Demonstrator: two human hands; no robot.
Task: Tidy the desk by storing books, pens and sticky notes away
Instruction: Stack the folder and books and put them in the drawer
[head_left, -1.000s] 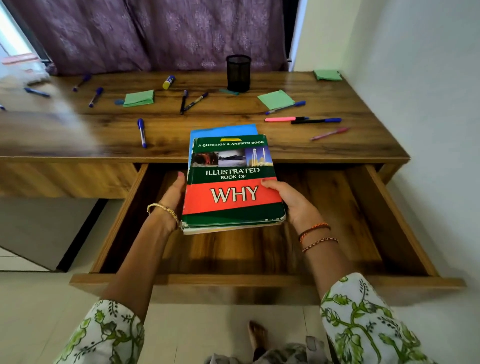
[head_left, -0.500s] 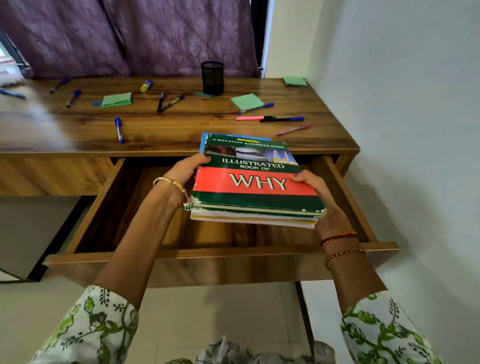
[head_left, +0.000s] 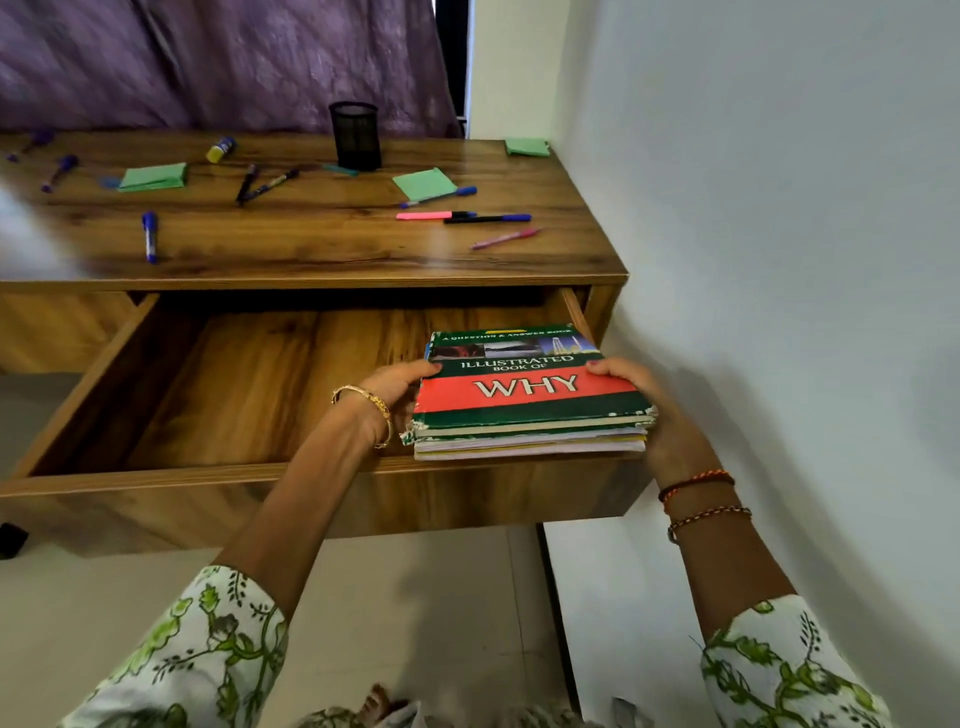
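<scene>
Two hands, left hand (head_left: 395, 387) and right hand (head_left: 652, 410), grip the sides of a stack of books (head_left: 530, 400), which has moved from the middle to the right end of the open drawer (head_left: 249, 374), lower than before. Its long axis runs left–right, title upright toward the viewer. Top cover: green with a red band reading "WHY", worn edges; pens and sticky notes lie on the desk (head_left: 322, 244).
</scene>
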